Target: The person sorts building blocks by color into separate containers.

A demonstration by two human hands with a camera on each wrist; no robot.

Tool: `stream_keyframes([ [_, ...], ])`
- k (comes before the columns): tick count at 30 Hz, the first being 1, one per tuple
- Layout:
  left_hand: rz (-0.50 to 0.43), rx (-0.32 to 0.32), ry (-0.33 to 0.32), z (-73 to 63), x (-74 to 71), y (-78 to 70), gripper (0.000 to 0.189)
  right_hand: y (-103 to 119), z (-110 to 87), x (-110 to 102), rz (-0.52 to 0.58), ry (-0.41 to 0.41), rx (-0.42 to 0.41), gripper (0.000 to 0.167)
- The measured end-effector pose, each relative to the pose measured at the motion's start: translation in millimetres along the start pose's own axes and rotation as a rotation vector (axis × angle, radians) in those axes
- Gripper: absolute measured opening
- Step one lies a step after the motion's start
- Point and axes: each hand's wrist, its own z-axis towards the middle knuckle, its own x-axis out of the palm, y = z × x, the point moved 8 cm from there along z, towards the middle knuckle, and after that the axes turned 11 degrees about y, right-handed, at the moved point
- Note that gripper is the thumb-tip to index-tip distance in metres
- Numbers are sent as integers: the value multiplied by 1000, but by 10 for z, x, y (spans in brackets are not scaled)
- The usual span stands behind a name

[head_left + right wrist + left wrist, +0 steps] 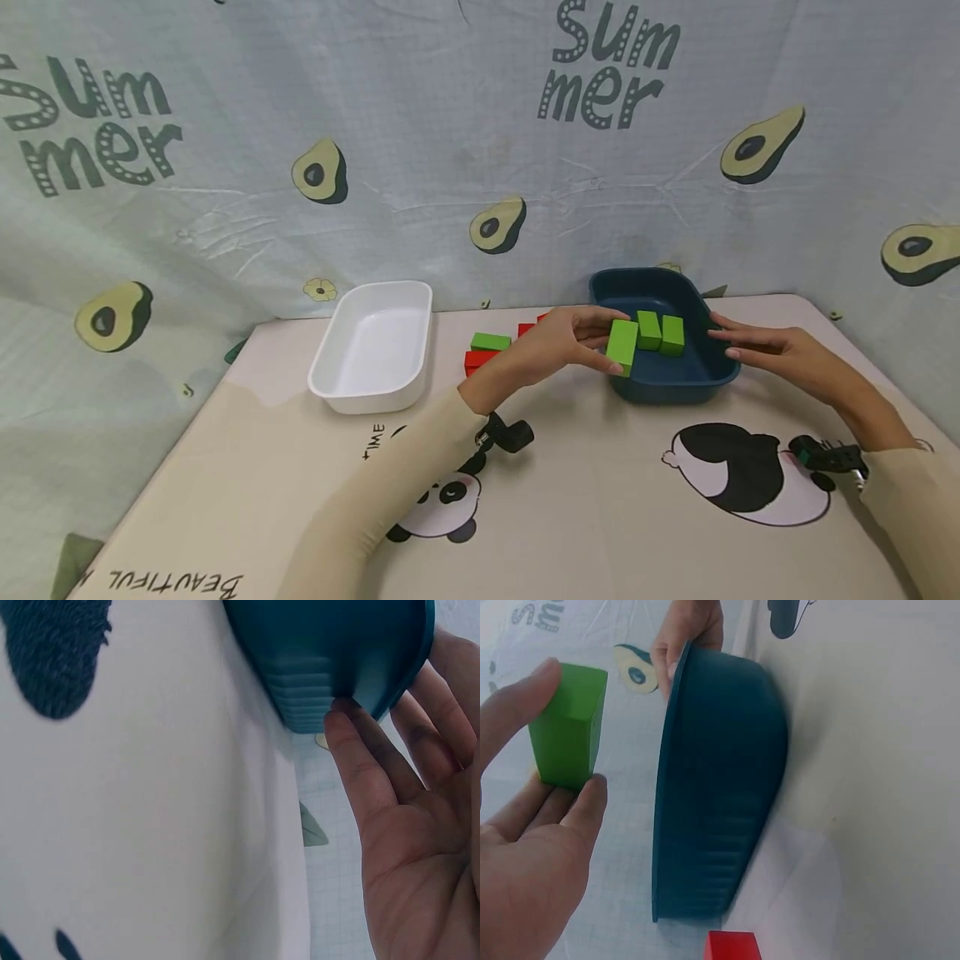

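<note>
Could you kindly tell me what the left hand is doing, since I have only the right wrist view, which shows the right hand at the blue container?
Observer: The left hand holds a green block between its thumb and fingers.
Operator: Thank you; may I ask whether anything is inside the blue container?
Observer: Yes, the head view shows two green blocks inside it.
Operator: And would you tell me whether there is another container, please?
Observer: There is: a white container stands off to the left of the blue one.
</note>
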Motion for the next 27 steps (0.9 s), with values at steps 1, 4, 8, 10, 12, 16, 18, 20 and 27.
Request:
stream_keyframes([
  [1,-7,-1,4,13,-9,-1,62,2,3,-2,-1,0,2,38],
  [4,-27,-13,5,42,-34,15,63,10,10,2,5,4,2,38],
  [8,-48,-17,7,86,-58,44,62,26,11,6,10,5,-5,38],
  [10,-58,-12,15,120,-69,57,62,27,8,1,7,2,-2,38],
  [12,-70,-9,21,152,-85,66,62,23,3,-6,6,-1,3,38],
  [16,-71,-13,25,198,-135,95,63,15,-2,-5,6,0,11,38],
  [18,-70,-18,29,215,-155,107,63,16,0,-3,5,3,10,38],
  [20,-64,-24,34,232,-170,114,63,16,3,-2,7,5,9,38],
  [27,-61,-30,62,283,-158,109,64,7,15,-5,9,6,3,39],
])
